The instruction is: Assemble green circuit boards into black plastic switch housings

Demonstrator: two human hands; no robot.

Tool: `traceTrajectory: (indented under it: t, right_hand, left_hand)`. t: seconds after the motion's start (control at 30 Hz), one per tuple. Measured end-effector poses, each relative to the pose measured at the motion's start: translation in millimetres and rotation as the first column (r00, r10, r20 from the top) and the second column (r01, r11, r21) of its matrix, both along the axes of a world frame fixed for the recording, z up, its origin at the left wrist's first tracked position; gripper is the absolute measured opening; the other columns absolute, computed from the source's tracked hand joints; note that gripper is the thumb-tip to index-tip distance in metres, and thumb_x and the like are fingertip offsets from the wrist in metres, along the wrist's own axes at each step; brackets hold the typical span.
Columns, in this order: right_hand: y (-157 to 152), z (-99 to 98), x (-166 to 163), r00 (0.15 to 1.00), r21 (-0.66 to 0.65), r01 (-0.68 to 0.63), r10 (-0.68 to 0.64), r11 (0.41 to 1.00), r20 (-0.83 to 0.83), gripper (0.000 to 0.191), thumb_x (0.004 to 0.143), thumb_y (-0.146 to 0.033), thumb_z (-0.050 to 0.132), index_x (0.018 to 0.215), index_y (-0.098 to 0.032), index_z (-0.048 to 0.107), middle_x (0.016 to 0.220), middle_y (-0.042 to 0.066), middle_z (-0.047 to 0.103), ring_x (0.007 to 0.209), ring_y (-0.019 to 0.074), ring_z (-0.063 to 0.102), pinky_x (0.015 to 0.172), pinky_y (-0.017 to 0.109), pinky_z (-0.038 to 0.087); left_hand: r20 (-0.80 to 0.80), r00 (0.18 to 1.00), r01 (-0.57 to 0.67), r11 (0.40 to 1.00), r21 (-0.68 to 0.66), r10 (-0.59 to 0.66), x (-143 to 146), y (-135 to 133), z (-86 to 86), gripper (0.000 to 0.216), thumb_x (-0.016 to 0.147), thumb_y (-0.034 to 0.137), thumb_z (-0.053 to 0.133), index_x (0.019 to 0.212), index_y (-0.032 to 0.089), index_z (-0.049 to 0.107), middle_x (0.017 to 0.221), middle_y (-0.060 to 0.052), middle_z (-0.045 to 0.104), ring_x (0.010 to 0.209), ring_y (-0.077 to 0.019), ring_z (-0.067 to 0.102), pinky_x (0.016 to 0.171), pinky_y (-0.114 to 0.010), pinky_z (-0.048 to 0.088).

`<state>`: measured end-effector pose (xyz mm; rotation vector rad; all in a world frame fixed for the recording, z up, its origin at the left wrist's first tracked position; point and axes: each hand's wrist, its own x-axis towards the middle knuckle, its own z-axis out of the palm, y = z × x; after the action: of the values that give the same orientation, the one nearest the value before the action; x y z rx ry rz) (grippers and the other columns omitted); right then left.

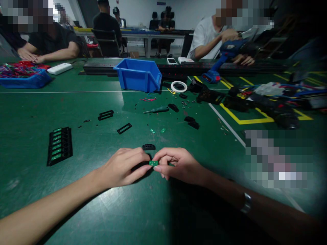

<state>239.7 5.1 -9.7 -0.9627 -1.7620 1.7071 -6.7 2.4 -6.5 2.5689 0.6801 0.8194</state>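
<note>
1. Currently, we are pinching a small green piece [153, 163] at our fingertips: our left hand [127, 165] is gripping its left end, our right hand [180, 165] the other. We are not able to tell whether it is touching the tabletop [89, 217].
2. Judging by this grip, we are doing close fingertip work on one piece; the next move is probably calling for light, even pressure and attention to which way it is facing.
3. Just beyond it, a black slotted part [148, 147] is lying; well to the left, a black holder [67, 143] is carrying a row of green inserts [56, 158].
4. Farther out, two loose green bits [162, 130] are lying near each other, and a screwdriver [160, 109] is resting beyond them.
</note>
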Motion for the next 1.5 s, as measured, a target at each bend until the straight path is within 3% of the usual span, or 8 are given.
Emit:
traceTrajectory:
  t: [0.2,0.43,0.63,0.87,1.03,1.2,1.4,1.5]
  right_hand:
    - [-0.1,2.3,0.2,0.999,-0.052,0.009,-0.011,0.999,-0.032,0.025,0.091,-0.037,0.071,0.107,-0.019,0.067,0.063,-0.004,0.066,0.060,0.0113,0.062,0.063,0.025,0.047]
    - [0.7,6.4,-1.2,0.996,-0.092,-0.006,-0.002,0.996,-0.088,0.021,0.094,-0.035,0.065,0.088,-0.015,0.066,0.068,0.001,0.067,0.063,0.0119,0.061,0.065,0.026,0.047]
    - [3.7,8.6,-1.6,0.994,-0.114,-0.020,0.007,0.993,-0.107,0.024,0.094,-0.037,0.065,0.085,-0.015,0.065,0.067,0.001,0.068,0.060,0.0118,0.061,0.063,0.026,0.046]
    - [14.3,-0.5,0.4,0.950,-0.247,0.112,-0.176,0.962,-0.258,0.021,0.092,-0.034,0.068,0.085,-0.016,0.063,0.057,-0.002,0.064,0.053,0.0112,0.057,0.055,0.024,0.042]
    - [34.6,3.3,-6.9,0.944,-0.213,0.153,-0.207,0.965,-0.256,0.022,0.092,-0.036,0.068,0.084,-0.016,0.064,0.051,-0.004,0.057,0.050,0.0115,0.055,0.054,0.026,0.041]
    - [74.0,3.9,-26.6,0.931,-0.084,0.191,-0.208,0.978,-0.301,0.023,0.093,-0.039,0.066,0.086,-0.017,0.063,0.051,-0.005,0.055,0.049,0.0120,0.053,0.051,0.026,0.041]
    - [85.3,-4.6,-28.7,0.903,-0.142,0.341,-0.366,0.929,-0.225,0.024,0.093,-0.039,0.066,0.083,-0.018,0.060,0.051,-0.006,0.051,0.045,0.0086,0.044,0.045,0.023,0.032]
    - [82.7,0.6,-22.6,0.957,-0.098,0.237,-0.250,0.967,-0.145,0.030,0.096,-0.042,0.062,0.080,-0.017,0.061,0.052,-0.004,0.055,0.045,0.0080,0.042,0.044,0.024,0.027]
  left_hand:
    - [0.031,0.999,-0.042,0.999,-0.005,0.042,0.7,0.0,0.1,0.012,0.095,0.019,0.060,0.107,0.016,0.058,0.085,-0.004,0.065,0.072,-0.0138,0.060,0.063,-0.026,0.046]
    - [0.032,0.998,-0.061,0.998,0.015,0.060,0.9,-0.1,0.6,0.010,0.096,0.019,0.059,0.105,0.017,0.058,0.083,-0.003,0.063,0.070,-0.0132,0.059,0.062,-0.026,0.045]
    - [0.015,0.998,-0.059,0.998,0.022,0.059,1.6,-0.3,0.3,0.012,0.097,0.020,0.058,0.108,0.017,0.058,0.087,-0.004,0.065,0.073,-0.0142,0.061,0.064,-0.027,0.047]
    - [-0.177,0.916,-0.378,0.923,-0.075,0.361,0.9,6.5,1.3,0.028,0.098,0.040,0.058,0.117,0.019,0.058,0.100,-0.006,0.061,0.086,-0.0193,0.062,0.074,-0.033,0.052]
    - [-0.285,0.910,-0.348,0.929,-0.126,0.303,6.0,23.8,5.0,0.020,0.103,0.034,0.048,0.112,0.021,0.061,0.100,-0.004,0.059,0.083,-0.0168,0.061,0.072,-0.031,0.050]
    - [-0.157,0.923,-0.375,0.916,-0.146,0.353,11.0,52.3,7.2,0.016,0.102,0.030,0.050,0.104,0.018,0.061,0.097,-0.004,0.058,0.083,-0.0160,0.059,0.072,-0.029,0.048]
    - [0.008,0.921,-0.376,0.891,-0.254,0.390,8.7,64.1,1.2,0.014,0.102,0.027,0.053,0.109,0.019,0.061,0.099,-0.005,0.062,0.089,-0.0162,0.059,0.078,-0.029,0.048]
    - [0.049,0.921,-0.353,0.880,-0.319,0.387,4.6,64.3,-0.6,0.015,0.100,0.026,0.056,0.113,0.020,0.062,0.095,-0.003,0.065,0.083,-0.0147,0.061,0.075,-0.027,0.048]
